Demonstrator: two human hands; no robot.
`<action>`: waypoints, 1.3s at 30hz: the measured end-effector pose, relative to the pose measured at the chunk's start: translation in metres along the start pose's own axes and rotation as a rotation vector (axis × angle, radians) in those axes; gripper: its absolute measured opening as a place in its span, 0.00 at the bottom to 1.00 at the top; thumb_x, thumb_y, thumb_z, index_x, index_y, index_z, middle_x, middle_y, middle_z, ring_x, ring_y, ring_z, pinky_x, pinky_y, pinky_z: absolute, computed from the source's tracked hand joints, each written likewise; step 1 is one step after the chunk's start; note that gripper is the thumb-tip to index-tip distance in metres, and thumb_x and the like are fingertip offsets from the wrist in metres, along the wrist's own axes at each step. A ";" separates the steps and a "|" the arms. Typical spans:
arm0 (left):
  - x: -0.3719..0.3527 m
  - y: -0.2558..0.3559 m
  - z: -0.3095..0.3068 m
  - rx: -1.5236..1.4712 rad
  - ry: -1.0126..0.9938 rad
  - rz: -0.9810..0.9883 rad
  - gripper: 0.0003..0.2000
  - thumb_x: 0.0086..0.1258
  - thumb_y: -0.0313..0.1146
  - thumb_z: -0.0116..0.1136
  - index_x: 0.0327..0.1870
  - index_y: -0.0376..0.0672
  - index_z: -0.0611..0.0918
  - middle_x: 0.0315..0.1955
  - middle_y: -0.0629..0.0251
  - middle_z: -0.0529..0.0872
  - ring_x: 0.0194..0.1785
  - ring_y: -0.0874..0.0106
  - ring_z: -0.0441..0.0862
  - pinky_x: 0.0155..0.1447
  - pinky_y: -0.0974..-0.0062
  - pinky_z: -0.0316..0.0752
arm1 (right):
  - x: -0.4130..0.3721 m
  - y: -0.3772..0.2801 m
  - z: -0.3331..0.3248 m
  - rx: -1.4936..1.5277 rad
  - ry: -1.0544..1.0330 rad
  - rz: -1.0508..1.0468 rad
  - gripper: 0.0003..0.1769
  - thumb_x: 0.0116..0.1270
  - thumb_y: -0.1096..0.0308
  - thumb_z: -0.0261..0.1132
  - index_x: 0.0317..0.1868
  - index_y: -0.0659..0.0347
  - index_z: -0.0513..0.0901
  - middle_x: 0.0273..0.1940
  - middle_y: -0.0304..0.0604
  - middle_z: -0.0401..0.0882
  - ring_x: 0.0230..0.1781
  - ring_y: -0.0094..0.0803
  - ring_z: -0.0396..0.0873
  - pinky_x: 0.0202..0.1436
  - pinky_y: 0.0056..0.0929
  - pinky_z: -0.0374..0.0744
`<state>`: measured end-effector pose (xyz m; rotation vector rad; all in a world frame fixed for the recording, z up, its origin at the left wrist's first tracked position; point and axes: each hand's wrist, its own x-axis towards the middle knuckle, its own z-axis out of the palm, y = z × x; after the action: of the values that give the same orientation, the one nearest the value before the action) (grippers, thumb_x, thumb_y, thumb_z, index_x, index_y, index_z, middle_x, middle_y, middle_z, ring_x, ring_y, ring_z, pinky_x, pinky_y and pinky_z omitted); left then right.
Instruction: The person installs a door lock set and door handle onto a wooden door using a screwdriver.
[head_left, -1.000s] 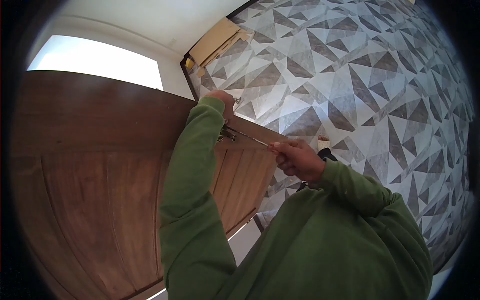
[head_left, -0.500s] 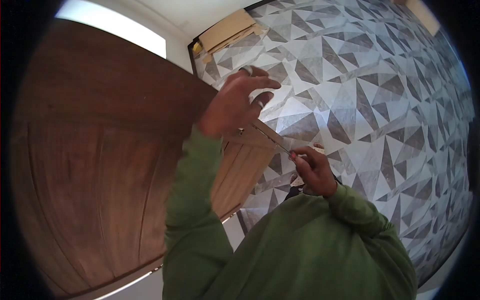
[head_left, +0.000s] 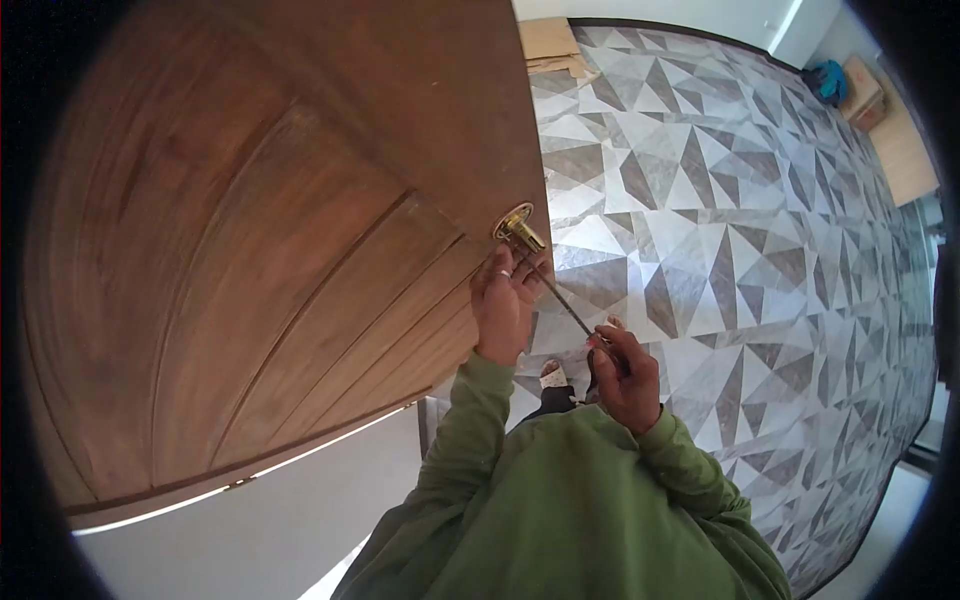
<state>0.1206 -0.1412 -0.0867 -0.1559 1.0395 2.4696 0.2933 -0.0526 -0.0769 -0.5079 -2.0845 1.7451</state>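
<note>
One slanted screwdriver [head_left: 566, 301], clamped in right hand [head_left: 630, 380] below brass fitting [head_left: 520, 228], could slip if pushed. Left hand [head_left: 503, 312] just beneath — hold I can't tell remotely.

Cardboard [head_left: 548, 42] on patterned floor [head_left: 700, 268]

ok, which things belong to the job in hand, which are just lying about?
In the job:
thin-shafted tool, in the right hand
brass-coloured fitting, left hand close by
wooden door

Lying about:
flat cardboard
cardboard box
blue item, unclear what
</note>
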 end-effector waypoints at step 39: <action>0.003 -0.015 0.005 0.102 -0.084 0.159 0.11 0.73 0.25 0.52 0.52 0.31 0.78 0.45 0.57 0.84 0.51 0.63 0.84 0.51 0.68 0.83 | 0.008 0.034 0.003 -0.112 0.053 -0.051 0.14 0.69 0.75 0.58 0.53 0.69 0.76 0.27 0.32 0.74 0.25 0.13 0.66 0.27 0.16 0.62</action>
<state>0.1248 -0.1272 -0.0936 0.0645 1.1795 2.5310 0.2862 -0.0461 -0.1102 -0.5218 -2.1473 1.5764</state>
